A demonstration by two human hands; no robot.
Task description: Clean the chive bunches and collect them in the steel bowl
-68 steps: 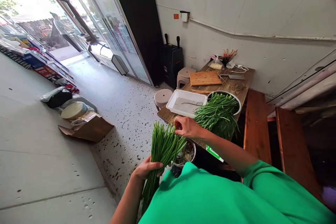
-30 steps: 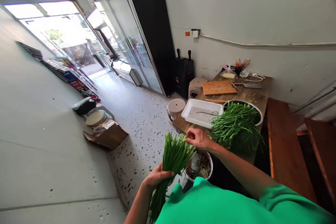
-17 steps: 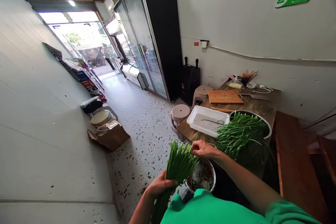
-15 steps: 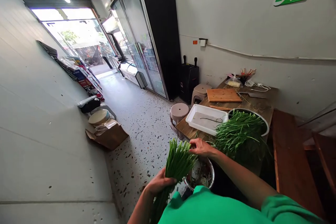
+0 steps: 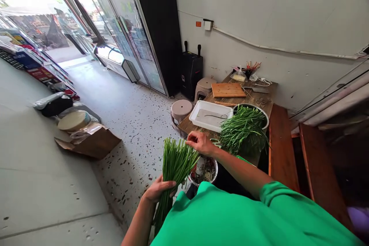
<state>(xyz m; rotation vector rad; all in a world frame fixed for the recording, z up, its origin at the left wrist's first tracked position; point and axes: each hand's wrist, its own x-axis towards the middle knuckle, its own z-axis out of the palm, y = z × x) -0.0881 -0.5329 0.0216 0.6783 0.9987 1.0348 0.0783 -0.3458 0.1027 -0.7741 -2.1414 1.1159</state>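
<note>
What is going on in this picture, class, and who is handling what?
A person in a green top holds a bunch of green chives upright. The left hand grips the bunch low down, while the right hand pinches at its top ends. Below them stands a metal bowl with scraps in it. On the wooden table beyond are a big basin heaped with more chives, a white tray and a cutting board.

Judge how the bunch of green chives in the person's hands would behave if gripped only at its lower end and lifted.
The bunch of chives fans out above the left hand, so its thin stalks would probably splay and droop. It looks light for its bulk. The right hand pinches the tips; loose stalks could likely slip out.
</note>
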